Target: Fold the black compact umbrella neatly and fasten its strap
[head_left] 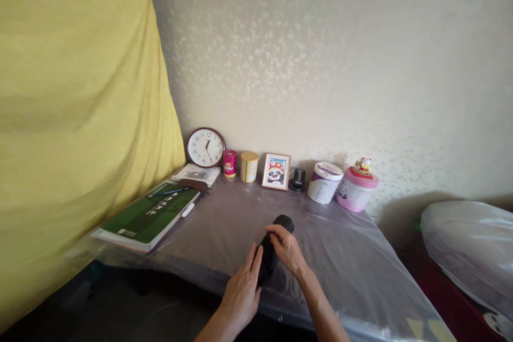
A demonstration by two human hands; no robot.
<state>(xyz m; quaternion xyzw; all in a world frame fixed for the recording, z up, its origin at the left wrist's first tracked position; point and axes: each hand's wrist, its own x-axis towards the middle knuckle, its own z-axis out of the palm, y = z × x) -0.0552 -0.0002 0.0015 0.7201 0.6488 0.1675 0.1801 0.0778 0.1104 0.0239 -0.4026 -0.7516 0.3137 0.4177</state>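
A dark, rolled-up black object [274, 240], maybe a folded umbrella or a pouch, lies on the plastic-covered table [352, 256] near its front edge. My right hand [286, 248] curls over its middle, fingers closed around it. My left hand [242, 291] rests against its near end with fingers stretched out and flat.
Along the wall stand a round clock [206, 147], a pink can [230, 163], a yellow tin [249, 166], a framed panda picture [276, 171], a small black device [297, 179], a white tub [325, 182] and a pink tub [356, 188]. A green book [150, 215] lies left. A yellow curtain [72, 117] hangs left; a plastic-wrapped bundle [468, 246] sits right.
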